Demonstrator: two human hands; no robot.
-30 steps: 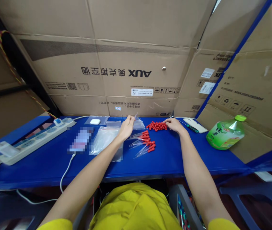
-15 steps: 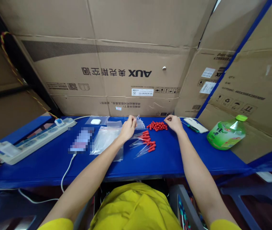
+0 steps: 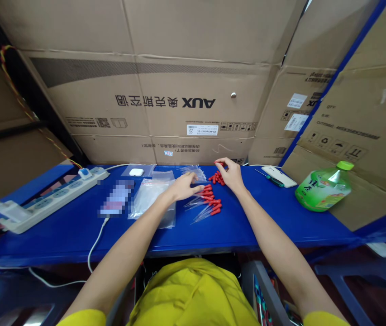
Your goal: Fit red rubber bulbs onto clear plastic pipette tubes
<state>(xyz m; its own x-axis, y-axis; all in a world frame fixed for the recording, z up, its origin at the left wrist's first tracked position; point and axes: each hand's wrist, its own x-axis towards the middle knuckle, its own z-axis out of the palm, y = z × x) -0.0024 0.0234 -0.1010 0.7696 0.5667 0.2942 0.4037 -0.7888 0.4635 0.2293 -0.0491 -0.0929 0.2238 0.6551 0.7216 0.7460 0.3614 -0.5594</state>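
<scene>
My left hand [image 3: 182,186] lies low over the blue table [image 3: 247,217], fingers pressed together and pointing right, pinching what looks like a thin clear pipette tube. Just below its fingertips lies a row of finished pipettes with red bulbs [image 3: 208,202]. My right hand [image 3: 229,174] hovers over the small pile of loose red rubber bulbs [image 3: 217,178] and pinches one red bulb [image 3: 217,162] at its fingertips. A stack of clear tubes [image 3: 193,170] lies behind my left hand.
Clear plastic bags [image 3: 152,197] lie left of the pipettes, then a blurred phone [image 3: 114,199] on a white cable, an earbud case [image 3: 135,172] and a power strip [image 3: 48,199]. At right are a white device [image 3: 278,176] and a green bottle [image 3: 323,186]. Cardboard boxes [image 3: 165,90] wall the back.
My right hand moved left from the far side of the bulb pile and lifted a red bulb. My left hand dropped lower and reached right toward it.
</scene>
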